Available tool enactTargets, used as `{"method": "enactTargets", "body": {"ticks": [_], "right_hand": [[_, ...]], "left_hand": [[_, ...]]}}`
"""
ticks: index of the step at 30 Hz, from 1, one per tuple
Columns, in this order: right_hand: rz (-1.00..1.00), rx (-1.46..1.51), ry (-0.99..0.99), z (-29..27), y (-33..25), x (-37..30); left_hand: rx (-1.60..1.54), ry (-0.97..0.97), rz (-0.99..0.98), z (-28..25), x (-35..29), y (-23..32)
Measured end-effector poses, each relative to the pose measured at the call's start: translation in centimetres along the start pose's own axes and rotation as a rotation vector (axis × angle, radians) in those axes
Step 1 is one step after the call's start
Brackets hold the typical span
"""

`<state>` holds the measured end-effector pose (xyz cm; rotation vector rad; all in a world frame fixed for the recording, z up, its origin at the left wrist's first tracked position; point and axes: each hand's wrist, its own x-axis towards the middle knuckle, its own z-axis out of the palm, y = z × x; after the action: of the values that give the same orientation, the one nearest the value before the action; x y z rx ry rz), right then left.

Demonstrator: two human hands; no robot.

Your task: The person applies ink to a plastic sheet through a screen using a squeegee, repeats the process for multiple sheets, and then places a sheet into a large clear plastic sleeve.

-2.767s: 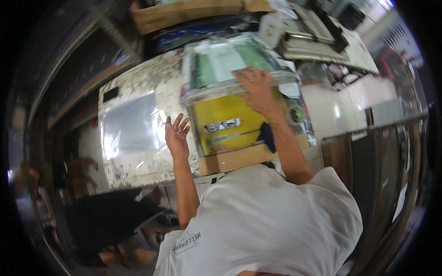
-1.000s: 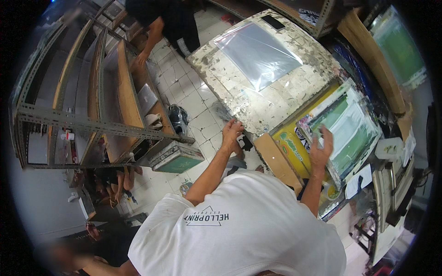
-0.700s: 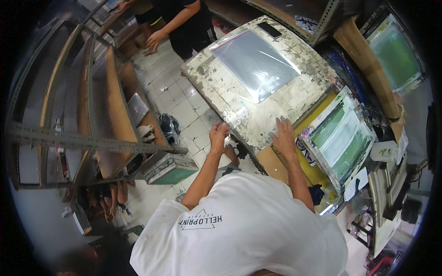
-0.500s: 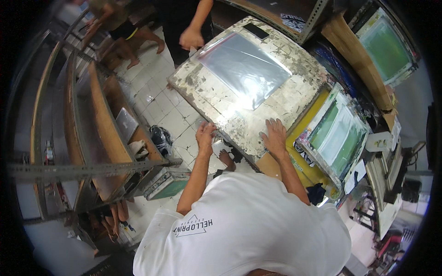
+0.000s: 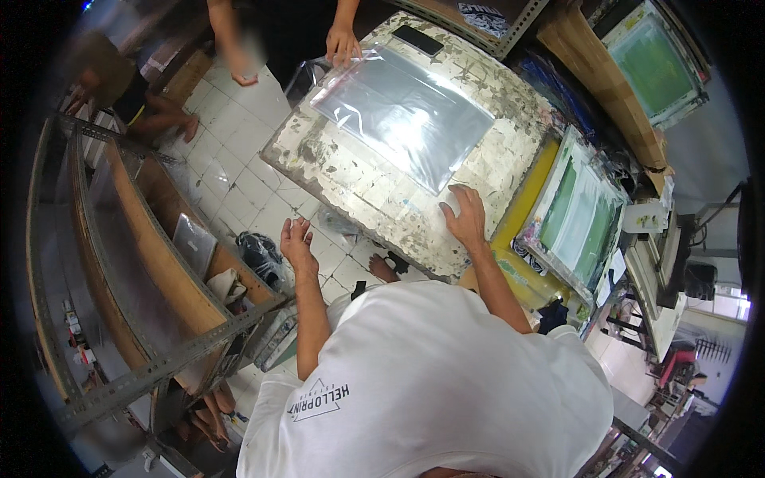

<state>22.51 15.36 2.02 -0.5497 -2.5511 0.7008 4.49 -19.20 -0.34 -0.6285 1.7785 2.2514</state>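
Left grip (image 5: pixel 297 245): mine, empty, fingers loosely curled, off the surface (image 5: pixel 358 191). Right grip (image 5: pixel 466 215): mine, empty, thumb spread, near the plastic sheet's corner. Plastic sheet (image 5: pixel 406 119): flat on the surface, co-worker's hand (image 5: pixel 343 44) at its far edge. Step, seemingly: between holds. Next move, I judge: needs light fingertips.

We count, on one worn table (image 5: pixel 358 187), one clear plastic sleeve (image 5: pixel 418 119), one black smartphone (image 5: pixel 417 40); right hand (image 5: pixel 467 220) over the table, contact unclear; left hand (image 5: pixel 297 248) apart.
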Motion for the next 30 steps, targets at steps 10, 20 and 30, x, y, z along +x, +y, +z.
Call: {"method": "enactTargets", "body": {"ticks": [10,20,30], "right_hand": [[-0.140,-0.139,-0.128,2.5,-0.2,5.0],[-0.194,-0.064,-0.134,2.4,1.2,6.2],[-0.131,0.046,-0.305,1.2,2.2,8.7]], "left_hand": [[0.033,0.035,-0.019,-0.9,2.8,0.8],[0.040,0.000,-0.038,1.6,2.9,1.0],[0.170,-0.090,-0.020,4.1,2.7,0.6]]}}
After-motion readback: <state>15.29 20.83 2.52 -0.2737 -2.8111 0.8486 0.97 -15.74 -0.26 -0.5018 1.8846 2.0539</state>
